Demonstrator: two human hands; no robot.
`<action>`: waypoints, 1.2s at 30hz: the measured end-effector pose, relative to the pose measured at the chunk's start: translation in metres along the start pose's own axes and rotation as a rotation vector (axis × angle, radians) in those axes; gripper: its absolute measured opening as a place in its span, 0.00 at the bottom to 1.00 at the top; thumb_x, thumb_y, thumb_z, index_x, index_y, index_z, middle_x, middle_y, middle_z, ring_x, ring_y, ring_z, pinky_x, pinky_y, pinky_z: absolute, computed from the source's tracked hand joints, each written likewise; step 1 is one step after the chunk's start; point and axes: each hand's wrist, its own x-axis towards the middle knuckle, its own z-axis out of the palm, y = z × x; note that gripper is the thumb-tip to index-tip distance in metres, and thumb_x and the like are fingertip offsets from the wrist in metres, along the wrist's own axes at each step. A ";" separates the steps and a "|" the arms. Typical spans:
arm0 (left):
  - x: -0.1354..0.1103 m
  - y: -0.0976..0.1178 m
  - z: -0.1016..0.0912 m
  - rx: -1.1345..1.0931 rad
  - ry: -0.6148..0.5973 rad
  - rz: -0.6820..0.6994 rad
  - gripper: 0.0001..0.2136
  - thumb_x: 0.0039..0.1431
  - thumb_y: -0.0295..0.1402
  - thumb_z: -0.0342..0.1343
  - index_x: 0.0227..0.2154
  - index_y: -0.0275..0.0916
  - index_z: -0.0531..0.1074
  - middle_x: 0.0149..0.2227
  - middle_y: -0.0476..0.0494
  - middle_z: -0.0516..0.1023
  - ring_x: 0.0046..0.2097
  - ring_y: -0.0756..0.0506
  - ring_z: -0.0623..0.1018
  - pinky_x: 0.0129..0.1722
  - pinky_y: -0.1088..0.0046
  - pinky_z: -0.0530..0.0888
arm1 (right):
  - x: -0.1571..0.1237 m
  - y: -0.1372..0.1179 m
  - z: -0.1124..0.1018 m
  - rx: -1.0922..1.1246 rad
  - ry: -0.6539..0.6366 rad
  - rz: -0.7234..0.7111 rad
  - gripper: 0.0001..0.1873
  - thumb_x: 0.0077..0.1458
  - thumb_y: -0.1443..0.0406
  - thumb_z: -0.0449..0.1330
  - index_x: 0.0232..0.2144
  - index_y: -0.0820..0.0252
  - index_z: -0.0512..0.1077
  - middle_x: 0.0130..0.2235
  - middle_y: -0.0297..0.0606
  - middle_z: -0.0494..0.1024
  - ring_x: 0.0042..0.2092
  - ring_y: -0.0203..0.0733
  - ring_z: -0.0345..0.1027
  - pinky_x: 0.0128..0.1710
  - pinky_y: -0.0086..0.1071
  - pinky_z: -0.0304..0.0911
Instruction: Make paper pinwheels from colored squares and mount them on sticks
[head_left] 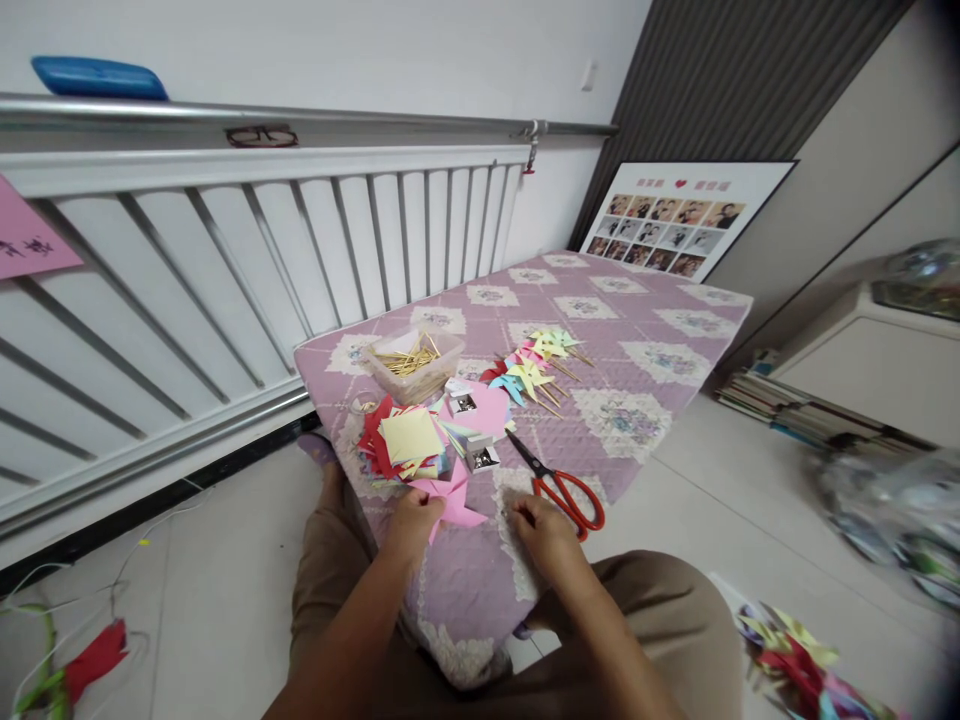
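Note:
My left hand [417, 522] pinches a pink paper pinwheel [452, 500] by its left side, just above the cloth-covered table. To its right, my right hand [541, 532] is closed with fingertips together; whatever it may hold is too small to make out. Scissors with orange-red handles [564, 488] lie beside my right hand, blades pointing away. Behind the pinwheel are a stack of coloured paper squares [409, 442] and two small white boxes with shiny metal bits, the nearer box [482, 456] and the farther box [460, 398]. Farther back lie several finished pinwheels on sticks [531, 372].
A clear plastic tub [420, 372] of thin wooden sticks stands at the table's back left. The table's patterned purple cloth [585, 350] reaches toward a photo board [675, 220]. A white radiator [225, 260] borders the left. More pinwheels [806, 665] lie at the lower right.

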 end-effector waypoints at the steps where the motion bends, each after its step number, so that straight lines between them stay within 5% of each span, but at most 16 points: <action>1: 0.000 0.000 0.000 -0.001 -0.008 0.009 0.05 0.50 0.35 0.57 0.28 0.40 0.73 0.23 0.50 0.75 0.29 0.47 0.74 0.27 0.76 0.66 | -0.001 -0.002 0.001 -0.027 -0.008 -0.019 0.06 0.46 0.64 0.55 0.21 0.55 0.70 0.26 0.36 0.73 0.32 0.44 0.66 0.36 0.34 0.59; 11: 0.003 -0.004 -0.001 0.020 -0.025 0.036 0.05 0.49 0.35 0.57 0.27 0.40 0.74 0.18 0.52 0.71 0.24 0.48 0.71 0.25 0.76 0.64 | -0.001 -0.015 0.009 -0.086 0.003 -0.085 0.05 0.48 0.66 0.55 0.23 0.56 0.71 0.28 0.37 0.72 0.33 0.44 0.66 0.37 0.34 0.59; 17: 0.004 -0.004 0.000 0.028 -0.015 0.034 0.04 0.50 0.33 0.56 0.26 0.40 0.74 0.16 0.53 0.69 0.23 0.49 0.70 0.24 0.76 0.63 | 0.002 -0.012 0.013 0.086 0.050 0.001 0.05 0.44 0.63 0.56 0.20 0.54 0.63 0.20 0.32 0.70 0.24 0.41 0.63 0.27 0.32 0.58; 23: 0.005 -0.005 0.001 0.033 -0.009 0.036 0.05 0.51 0.33 0.55 0.25 0.39 0.72 0.17 0.53 0.69 0.23 0.50 0.69 0.24 0.77 0.63 | 0.005 -0.020 0.020 0.345 0.018 0.051 0.08 0.44 0.60 0.56 0.21 0.53 0.61 0.27 0.39 0.78 0.28 0.42 0.70 0.28 0.32 0.63; 30: 0.006 -0.007 0.001 0.002 -0.025 0.042 0.04 0.52 0.32 0.54 0.25 0.40 0.72 0.17 0.53 0.70 0.24 0.49 0.71 0.24 0.77 0.64 | 0.009 -0.038 0.026 0.440 -0.061 0.073 0.08 0.47 0.60 0.58 0.23 0.55 0.64 0.18 0.26 0.66 0.19 0.33 0.55 0.20 0.28 0.51; 36: 0.006 -0.005 0.000 -0.052 -0.052 0.050 0.04 0.51 0.30 0.53 0.23 0.41 0.71 0.18 0.53 0.69 0.22 0.50 0.69 0.24 0.76 0.65 | 0.008 -0.052 0.031 0.470 -0.132 0.039 0.08 0.49 0.60 0.59 0.24 0.58 0.67 0.21 0.26 0.65 0.23 0.34 0.56 0.24 0.28 0.53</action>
